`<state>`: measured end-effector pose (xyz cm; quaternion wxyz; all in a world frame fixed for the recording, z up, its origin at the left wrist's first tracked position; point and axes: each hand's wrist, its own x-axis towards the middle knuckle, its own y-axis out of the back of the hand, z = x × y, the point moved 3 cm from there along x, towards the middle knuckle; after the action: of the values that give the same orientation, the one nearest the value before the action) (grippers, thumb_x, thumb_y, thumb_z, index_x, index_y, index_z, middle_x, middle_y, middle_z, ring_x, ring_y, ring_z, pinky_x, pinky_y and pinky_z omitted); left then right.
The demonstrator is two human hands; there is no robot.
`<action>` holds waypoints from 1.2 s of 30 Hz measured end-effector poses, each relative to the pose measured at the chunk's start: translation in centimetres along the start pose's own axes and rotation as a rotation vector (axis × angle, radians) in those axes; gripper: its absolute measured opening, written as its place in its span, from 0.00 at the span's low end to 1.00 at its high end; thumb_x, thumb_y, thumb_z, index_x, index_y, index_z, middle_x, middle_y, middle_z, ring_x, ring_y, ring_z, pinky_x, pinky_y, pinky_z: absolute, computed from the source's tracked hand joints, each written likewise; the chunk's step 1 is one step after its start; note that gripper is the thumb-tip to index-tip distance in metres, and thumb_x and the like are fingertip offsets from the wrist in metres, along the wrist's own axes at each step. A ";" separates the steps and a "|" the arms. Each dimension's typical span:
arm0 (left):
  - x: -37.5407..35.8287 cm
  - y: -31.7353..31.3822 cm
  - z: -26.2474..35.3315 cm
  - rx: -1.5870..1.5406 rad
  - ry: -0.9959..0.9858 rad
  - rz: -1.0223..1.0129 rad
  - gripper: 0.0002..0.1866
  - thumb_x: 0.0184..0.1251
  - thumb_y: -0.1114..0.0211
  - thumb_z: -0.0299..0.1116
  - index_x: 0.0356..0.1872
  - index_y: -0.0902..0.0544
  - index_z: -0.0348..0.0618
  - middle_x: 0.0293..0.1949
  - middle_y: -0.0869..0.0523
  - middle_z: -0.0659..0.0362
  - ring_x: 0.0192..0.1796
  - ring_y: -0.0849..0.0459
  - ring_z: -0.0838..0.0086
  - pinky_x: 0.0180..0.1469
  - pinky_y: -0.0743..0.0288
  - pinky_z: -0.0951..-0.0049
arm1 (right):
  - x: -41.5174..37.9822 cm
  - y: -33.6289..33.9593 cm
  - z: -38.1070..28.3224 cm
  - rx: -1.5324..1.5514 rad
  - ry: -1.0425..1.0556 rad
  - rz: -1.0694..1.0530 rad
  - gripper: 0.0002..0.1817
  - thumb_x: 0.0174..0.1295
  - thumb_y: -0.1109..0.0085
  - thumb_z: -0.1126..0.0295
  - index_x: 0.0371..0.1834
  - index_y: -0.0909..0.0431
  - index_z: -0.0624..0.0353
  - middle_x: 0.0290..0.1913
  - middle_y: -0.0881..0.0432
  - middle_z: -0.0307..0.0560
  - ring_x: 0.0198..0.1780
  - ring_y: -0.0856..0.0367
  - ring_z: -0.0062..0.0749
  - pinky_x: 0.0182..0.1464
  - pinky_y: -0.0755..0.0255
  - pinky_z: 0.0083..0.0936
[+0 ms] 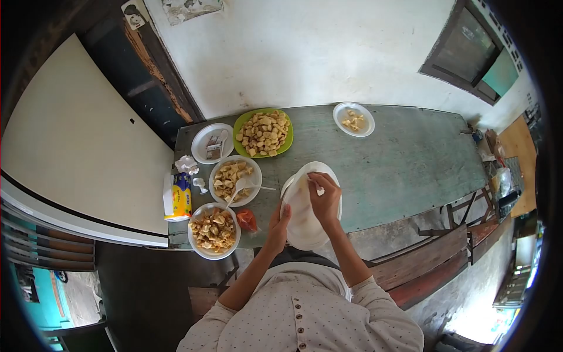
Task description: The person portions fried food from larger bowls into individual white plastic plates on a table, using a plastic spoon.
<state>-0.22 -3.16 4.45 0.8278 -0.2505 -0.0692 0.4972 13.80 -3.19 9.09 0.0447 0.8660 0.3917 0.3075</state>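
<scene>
3 bowls [234,179] left of stacked plates [305,220]

You look through a single head-worn camera, steeply down over your own chest onto the worktop [399,158]. The fisheye lens bends the edges and takes in the far wall [316,53]. Your hands sit close, near the frame's centre.

A worn green worktop [399,158] stretches beyond the grip toward a stained white wall [316,53]. A dark-framed window [475,50] sits up right, a dark door [146,76] up left, and a wooden bench [434,258] lies lower right.
</scene>
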 end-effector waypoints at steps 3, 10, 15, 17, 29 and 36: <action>0.2 1.3 -0.1 0.022 0.005 0.034 0.24 0.68 0.50 0.45 0.58 0.36 0.40 0.50 0.26 0.56 0.50 0.26 0.73 0.49 0.29 0.73 | -1.4 -2.0 -1.5 0.060 0.039 -0.097 0.08 0.47 0.45 0.84 0.32 0.21 0.64 0.35 0.19 0.50 0.33 0.20 0.36 0.34 0.28 0.23; 0.1 4.2 1.0 -0.056 0.124 0.129 0.26 0.68 0.52 0.47 0.60 0.36 0.40 0.52 0.28 0.56 0.52 0.29 0.75 0.53 0.35 0.75 | -5.8 -4.5 -3.4 0.024 0.303 -0.330 0.13 0.42 0.43 0.81 0.35 0.24 0.59 0.39 0.23 0.46 0.37 0.24 0.43 0.38 0.31 0.33; 0.2 2.6 1.8 -0.088 0.111 0.080 0.26 0.68 0.53 0.47 0.61 0.38 0.41 0.53 0.29 0.55 0.54 0.30 0.74 0.53 0.34 0.75 | -2.8 -4.2 -2.0 -0.097 0.343 -0.221 0.12 0.41 0.41 0.83 0.31 0.23 0.61 0.36 0.22 0.47 0.34 0.23 0.41 0.36 0.28 0.30; 0.5 2.5 1.6 -0.080 0.112 0.096 0.25 0.67 0.51 0.49 0.58 0.36 0.43 0.50 0.27 0.58 0.51 0.26 0.74 0.50 0.29 0.71 | -1.6 -4.1 -1.6 -0.104 0.337 -0.168 0.10 0.43 0.42 0.84 0.30 0.23 0.62 0.36 0.22 0.49 0.33 0.22 0.41 0.35 0.28 0.29; 1.0 4.6 1.2 -0.111 0.051 0.149 0.26 0.66 0.50 0.49 0.58 0.36 0.42 0.50 0.26 0.57 0.51 0.25 0.70 0.49 0.27 0.70 | -6.6 -4.7 -3.3 0.095 0.195 -0.431 0.10 0.46 0.44 0.83 0.33 0.24 0.61 0.38 0.23 0.50 0.37 0.22 0.45 0.38 0.27 0.30; 1.4 4.9 2.2 -0.213 0.044 0.173 0.29 0.66 0.50 0.49 0.60 0.40 0.41 0.54 0.29 0.53 0.54 0.27 0.65 0.51 0.28 0.64 | -8.4 -2.1 -0.5 0.030 0.235 -0.647 0.11 0.45 0.43 0.82 0.34 0.23 0.58 0.37 0.22 0.45 0.38 0.23 0.41 0.41 0.28 0.29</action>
<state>-4.21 0.66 3.75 0.7518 -0.3529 -0.0816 0.5509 7.96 -7.78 4.63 0.0819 0.6561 0.6530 0.3694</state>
